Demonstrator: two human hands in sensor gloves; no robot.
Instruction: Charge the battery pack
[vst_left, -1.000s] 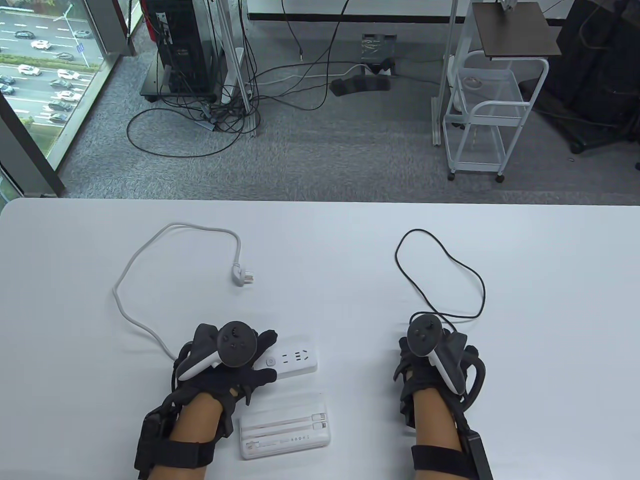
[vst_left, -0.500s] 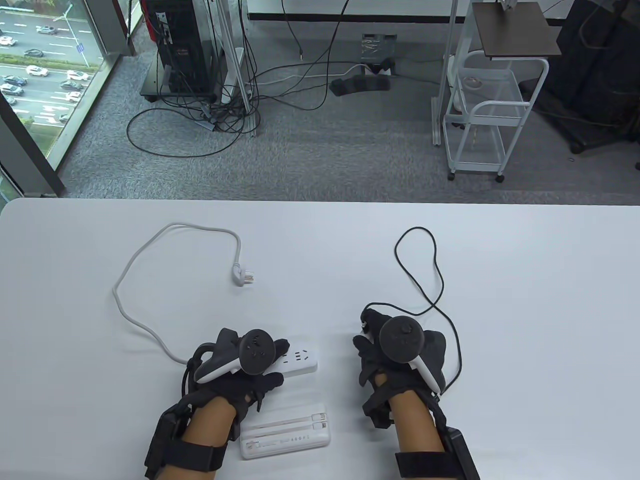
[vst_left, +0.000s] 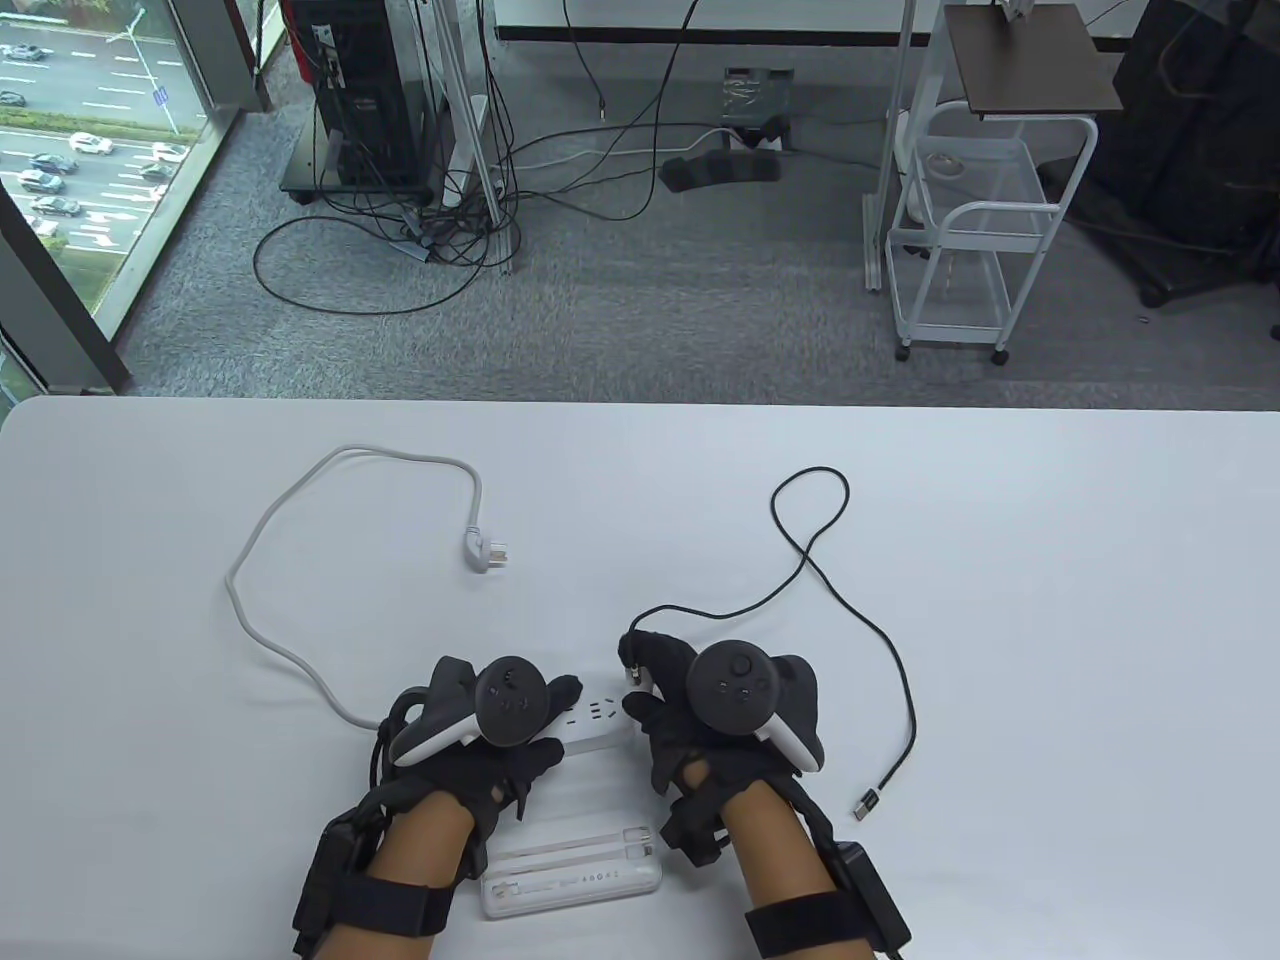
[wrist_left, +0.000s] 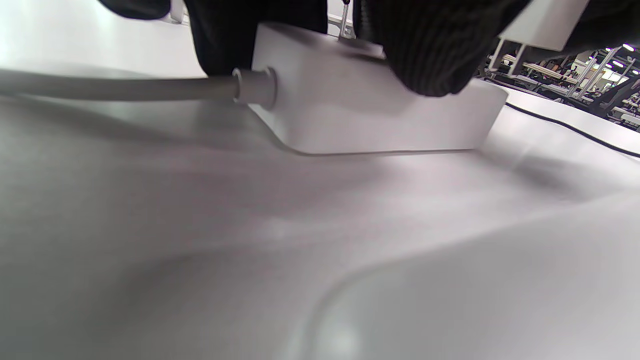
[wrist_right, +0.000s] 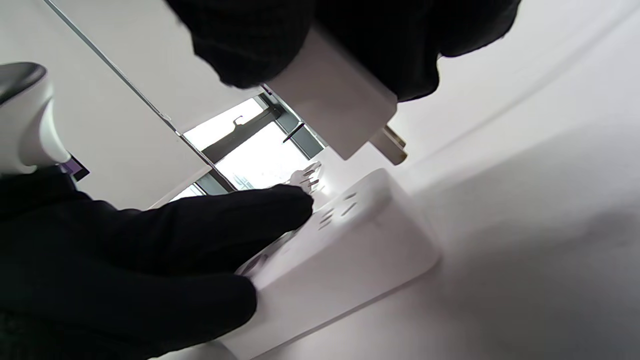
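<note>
A white power strip lies on the white table. My left hand holds its left end down; the fingers grip the strip's body. My right hand grips a white charger adapter just above the strip's sockets, prongs pointing down and apart from them. A black cable runs from the adapter to a loose USB end. The white battery pack lies near the front edge, between my forearms.
The strip's grey-white cord loops left and back to its unplugged wall plug. The black cable loops across the table's middle right. The far table edge drops to a carpeted floor with a white cart.
My right hand has moved left with the adapter, dragging the black cable, and now hovers over the strip's right end. My left hand shifted slightly right on the strip, then stayed still.
</note>
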